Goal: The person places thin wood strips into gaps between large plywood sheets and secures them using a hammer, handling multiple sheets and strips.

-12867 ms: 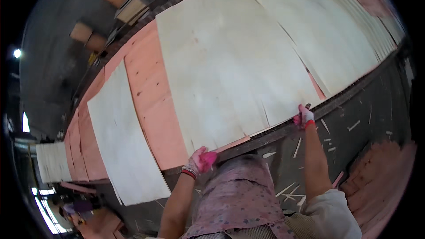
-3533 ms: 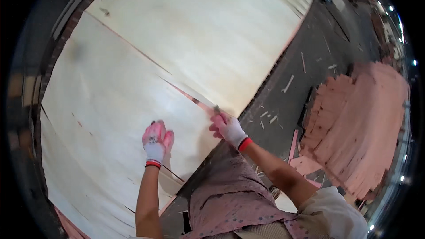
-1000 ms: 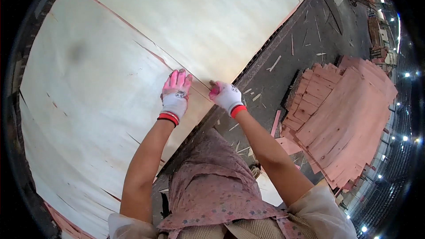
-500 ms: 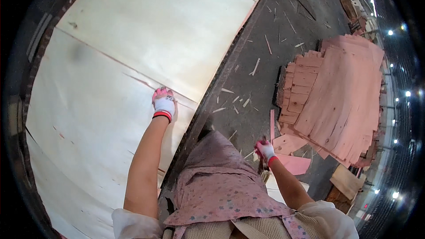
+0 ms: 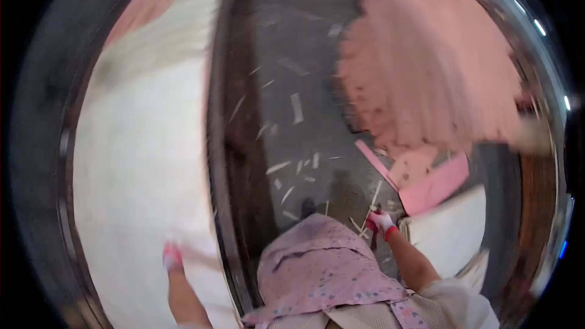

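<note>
Pale veneer sheets (image 5: 146,164) cover the long surface on my left. My left hand (image 5: 173,256), in a white glove with pink fingers, is over the near part of this sheet; motion blurs its fingers, and I cannot tell whether they touch it. My right hand (image 5: 382,222), in a matching glove with a red cuff, is low at my right side, above the floor. It is closed round a slim dark brown stick-like thing (image 5: 374,242), which juts out below the fist; its exact kind is unclear.
A tall stack of reddish veneer sheets (image 5: 426,67) stands ahead to the right. Pink offcuts (image 5: 436,186) and a white sheet (image 5: 448,231) lie near my right arm. Wood slivers litter the dark floor (image 5: 329,122). A dark rail (image 5: 222,146) edges the surface on my left.
The view has swung to the right, so the veneer surface sits farther left and the reddish stack nearer the middle. My left hand is lower in view; the right hand still grips the brown thing.
</note>
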{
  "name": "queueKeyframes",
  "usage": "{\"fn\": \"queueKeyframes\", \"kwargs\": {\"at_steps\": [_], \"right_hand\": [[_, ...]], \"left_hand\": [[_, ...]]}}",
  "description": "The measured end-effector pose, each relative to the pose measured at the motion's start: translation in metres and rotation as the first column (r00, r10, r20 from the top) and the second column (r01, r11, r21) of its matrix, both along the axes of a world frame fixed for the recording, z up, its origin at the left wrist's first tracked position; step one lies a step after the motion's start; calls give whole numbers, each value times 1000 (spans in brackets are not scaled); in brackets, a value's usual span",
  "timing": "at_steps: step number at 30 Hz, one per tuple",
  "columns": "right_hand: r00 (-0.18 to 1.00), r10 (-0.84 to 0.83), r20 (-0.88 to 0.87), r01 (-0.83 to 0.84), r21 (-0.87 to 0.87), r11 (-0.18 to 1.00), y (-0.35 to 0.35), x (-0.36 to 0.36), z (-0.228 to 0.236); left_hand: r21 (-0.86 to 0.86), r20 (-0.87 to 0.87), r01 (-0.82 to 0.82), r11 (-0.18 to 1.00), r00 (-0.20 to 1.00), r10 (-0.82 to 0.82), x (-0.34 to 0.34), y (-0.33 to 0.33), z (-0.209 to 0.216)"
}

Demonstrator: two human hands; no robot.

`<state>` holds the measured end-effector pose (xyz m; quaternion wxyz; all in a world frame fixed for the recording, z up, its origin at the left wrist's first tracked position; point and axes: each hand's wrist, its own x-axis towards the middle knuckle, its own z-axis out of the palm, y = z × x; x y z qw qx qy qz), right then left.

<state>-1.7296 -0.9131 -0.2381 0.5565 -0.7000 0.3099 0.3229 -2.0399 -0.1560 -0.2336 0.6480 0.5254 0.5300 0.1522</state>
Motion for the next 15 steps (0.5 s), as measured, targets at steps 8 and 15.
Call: {"fn": "queueKeyframes", "kwargs": {"at_steps": [8, 15], "right_hand": [[955, -269, 124, 276, -49, 960, -29, 89, 21], [955, -270, 119, 262, 81, 962, -7, 197, 23]], "left_hand": [[25, -998, 936, 351, 45, -49, 68, -93, 33], [-513, -816, 856, 63, -509, 276, 146, -49, -7]]}}
